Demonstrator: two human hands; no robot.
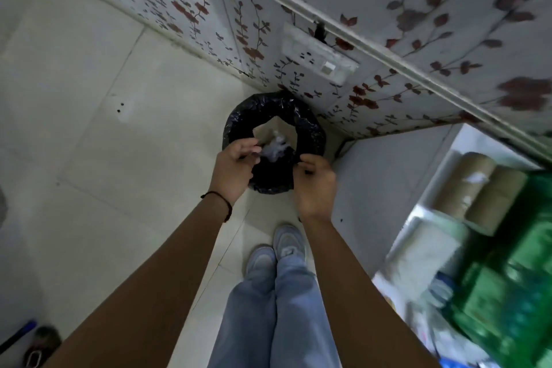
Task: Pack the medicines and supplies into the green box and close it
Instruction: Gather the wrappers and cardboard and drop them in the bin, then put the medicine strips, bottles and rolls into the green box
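I stand over a round bin [310, 125] lined with a black bag, set on the floor against the wall. Both hands hover above its near rim. My left hand [234, 166] has its fingers pinched at a crumpled clear wrapper [276, 147] that hangs over the bin's opening. My right hand [313, 187] is curled shut beside it, with nothing visible in it. The green box [507, 293] is a blurred green shape at the right edge, on a white surface; its contents and lid cannot be made out.
White shelf compartments [430, 188] at the right hold brown tape rolls [478, 188]. A switch and socket plate [319, 54] is on the flowered wall above the bin. My shoes [274, 251] are on the pale tiled floor. A blue-tipped stick [18, 334] lies bottom left.
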